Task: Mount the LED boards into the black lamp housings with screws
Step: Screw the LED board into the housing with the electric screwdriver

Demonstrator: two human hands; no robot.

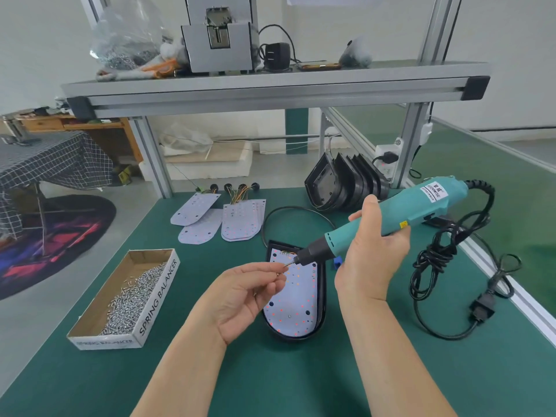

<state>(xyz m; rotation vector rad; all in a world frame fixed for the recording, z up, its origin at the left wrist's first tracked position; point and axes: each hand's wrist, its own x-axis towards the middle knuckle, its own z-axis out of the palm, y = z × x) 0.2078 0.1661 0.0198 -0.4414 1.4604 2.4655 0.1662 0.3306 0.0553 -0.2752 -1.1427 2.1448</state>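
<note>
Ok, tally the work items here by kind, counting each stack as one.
Electric screwdriver: 1
Box of screws: 1
Housing holding a board: 1
Stack of empty housings: 1
Single loose LED boards: 2
Stack of LED boards: 1
Total: 7

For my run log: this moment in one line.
left hand: pinches screw at driver tip | right hand: grips screwdriver | LED board: in black housing

Place: small assembly workshop.
Bench: green-matted surface (270, 371) with aluminium-profile posts (153, 158) and a shelf (270, 85) across the upper frame.
Stock: box of screws (158, 299) lower left; loose LED boards (243, 219) at centre; stacked black housings (346, 183) right of centre.
Tool: corded electric screwdriver (421, 203), right.
</note>
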